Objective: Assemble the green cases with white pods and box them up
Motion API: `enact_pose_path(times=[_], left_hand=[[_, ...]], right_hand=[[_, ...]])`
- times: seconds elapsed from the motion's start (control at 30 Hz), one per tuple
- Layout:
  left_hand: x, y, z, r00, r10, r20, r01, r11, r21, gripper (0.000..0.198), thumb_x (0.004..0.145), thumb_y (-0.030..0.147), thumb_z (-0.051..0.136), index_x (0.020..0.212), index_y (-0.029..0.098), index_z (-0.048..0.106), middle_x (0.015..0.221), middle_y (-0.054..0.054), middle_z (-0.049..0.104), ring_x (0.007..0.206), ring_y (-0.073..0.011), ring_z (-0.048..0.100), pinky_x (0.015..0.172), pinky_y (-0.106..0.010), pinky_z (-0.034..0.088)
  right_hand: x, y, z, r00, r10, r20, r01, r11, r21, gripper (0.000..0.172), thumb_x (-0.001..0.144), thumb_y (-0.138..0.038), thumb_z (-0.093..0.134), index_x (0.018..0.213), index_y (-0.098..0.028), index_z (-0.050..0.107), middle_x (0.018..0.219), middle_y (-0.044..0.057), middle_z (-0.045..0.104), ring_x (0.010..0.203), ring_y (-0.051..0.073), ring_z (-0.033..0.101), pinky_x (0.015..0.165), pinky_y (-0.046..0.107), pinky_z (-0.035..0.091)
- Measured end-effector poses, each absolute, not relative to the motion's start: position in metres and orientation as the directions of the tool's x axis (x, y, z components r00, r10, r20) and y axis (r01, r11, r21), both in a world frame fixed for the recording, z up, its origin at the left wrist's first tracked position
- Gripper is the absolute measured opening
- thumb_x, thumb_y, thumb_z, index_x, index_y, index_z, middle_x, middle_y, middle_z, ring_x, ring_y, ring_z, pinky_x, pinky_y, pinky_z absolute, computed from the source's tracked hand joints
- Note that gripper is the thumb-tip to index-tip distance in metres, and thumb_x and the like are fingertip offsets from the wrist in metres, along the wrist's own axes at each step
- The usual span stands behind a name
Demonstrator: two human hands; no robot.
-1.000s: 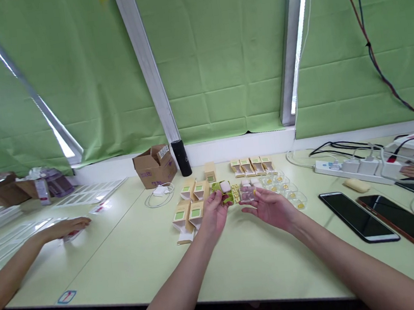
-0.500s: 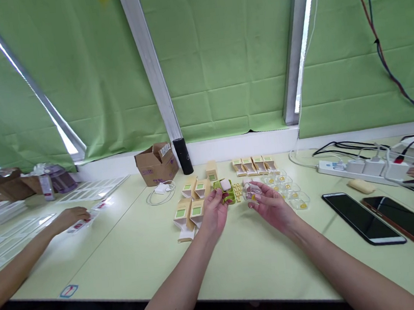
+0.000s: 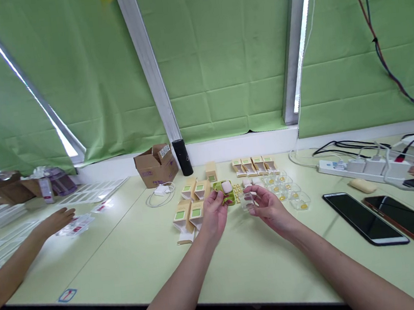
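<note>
My left hand (image 3: 215, 215) is closed on the edge of a small green tray (image 3: 230, 199), with a whitish rounded-square piece (image 3: 226, 187) on it. Close beside it, my right hand (image 3: 272, 212) pinches a clear plastic shell (image 3: 247, 201) between thumb and fingers. Small yellow squares (image 3: 237, 190) lie between the two. Right of the shell are several clear plastic shells (image 3: 300, 202) with yellow spots. Left of my left hand stand small cardboard boxes (image 3: 181, 216) with green labels.
Four-sided carton (image 3: 154, 168) and black cylinder (image 3: 182, 157) stand at the back. Several open small boxes (image 3: 248, 167) line up behind. Phones (image 3: 365, 218) and a power strip (image 3: 359, 167) lie right. At left, another person's hand (image 3: 57, 222) is over printed clear sheets (image 3: 76, 225).
My right hand has turned the clear shell and lowered it slightly, while my left hand keeps hold of the green tray. The other person's hand has moved left.
</note>
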State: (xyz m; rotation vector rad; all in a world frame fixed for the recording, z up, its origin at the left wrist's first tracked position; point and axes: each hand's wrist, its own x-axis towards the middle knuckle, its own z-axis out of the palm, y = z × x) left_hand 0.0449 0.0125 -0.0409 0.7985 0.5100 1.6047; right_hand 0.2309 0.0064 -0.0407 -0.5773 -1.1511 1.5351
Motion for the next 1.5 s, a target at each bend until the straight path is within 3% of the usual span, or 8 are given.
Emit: enact_pose_path(times=[0.17, 0.33, 0.43, 0.57, 1.1, 1.5], left_hand=[[0.0451, 0.0126, -0.0410, -0.045, 0.973, 0.227, -0.657, -0.200, 0.727, 0.032, 0.074, 0.027, 0.092, 0.099, 0.015, 0.076, 0.103, -0.007, 0.075, 0.088, -0.0154, 0.066, 0.075, -0.026, 0.049], [0.0460, 0.0127, -0.0422, -0.053, 0.967, 0.250, -0.634, -0.226, 0.740, 0.035, 0.071, 0.028, 0.093, 0.100, 0.015, 0.077, 0.105, -0.007, 0.075, 0.090, -0.0161, 0.066, 0.076, -0.027, 0.049], [0.0468, 0.0121, -0.0423, -0.062, 0.963, 0.262, -0.616, -0.243, 0.749, 0.034, 0.072, 0.029, 0.093, 0.097, 0.016, 0.076, 0.103, -0.006, 0.075, 0.090, -0.0161, 0.066, 0.077, -0.027, 0.049], [0.0474, 0.0114, -0.0424, -0.059, 0.959, 0.278, -0.582, -0.260, 0.771, 0.034, 0.073, 0.032, 0.093, 0.096, 0.015, 0.076, 0.101, -0.006, 0.074, 0.088, -0.0151, 0.065, 0.076, -0.026, 0.048], [0.0507, 0.0117, -0.0479, -0.006, 0.940, 0.341, -0.314, -0.325, 0.892, 0.040, 0.075, 0.045, 0.091, 0.098, 0.015, 0.078, 0.096, -0.006, 0.075, 0.087, -0.0177, 0.065, 0.083, -0.029, 0.049], [0.0518, 0.0045, -0.0411, 0.001, 0.940, 0.343, -0.243, -0.332, 0.911, 0.039, 0.075, 0.043, 0.091, 0.098, 0.015, 0.079, 0.099, -0.009, 0.077, 0.090, -0.0215, 0.069, 0.084, -0.031, 0.053]], right_hand=[[0.2302, 0.0071, -0.0435, -0.304, 0.928, 0.218, -0.397, 0.085, -0.914, 0.051, 0.055, -0.014, 0.088, 0.102, -0.029, 0.074, 0.101, 0.003, 0.064, 0.099, 0.021, 0.055, 0.072, 0.028, 0.049], [0.2281, 0.0086, -0.0462, -0.286, 0.923, 0.258, -0.392, 0.133, -0.910, 0.050, 0.064, -0.031, 0.094, 0.109, -0.029, 0.072, 0.103, 0.003, 0.065, 0.091, 0.019, 0.056, 0.075, 0.032, 0.050], [0.2257, 0.0086, -0.0476, -0.269, 0.933, 0.240, -0.436, 0.104, -0.894, 0.051, 0.069, -0.042, 0.094, 0.112, -0.028, 0.070, 0.099, 0.002, 0.065, 0.085, 0.018, 0.056, 0.072, 0.031, 0.051], [0.2232, 0.0071, -0.0477, -0.273, 0.946, 0.176, -0.461, 0.032, -0.887, 0.052, 0.067, -0.048, 0.095, 0.107, -0.027, 0.069, 0.107, 0.005, 0.068, 0.094, 0.021, 0.060, 0.068, 0.031, 0.052], [0.2226, 0.0088, -0.0476, -0.303, 0.942, 0.140, -0.519, -0.040, -0.854, 0.047, 0.067, -0.045, 0.096, 0.102, -0.024, 0.072, 0.106, 0.005, 0.072, 0.090, 0.019, 0.064, 0.070, 0.032, 0.052], [0.2226, 0.0105, -0.0508, -0.310, 0.939, 0.148, -0.513, -0.034, -0.858, 0.047, 0.068, -0.045, 0.096, 0.103, -0.023, 0.073, 0.105, 0.005, 0.071, 0.090, 0.019, 0.065, 0.070, 0.031, 0.052]])
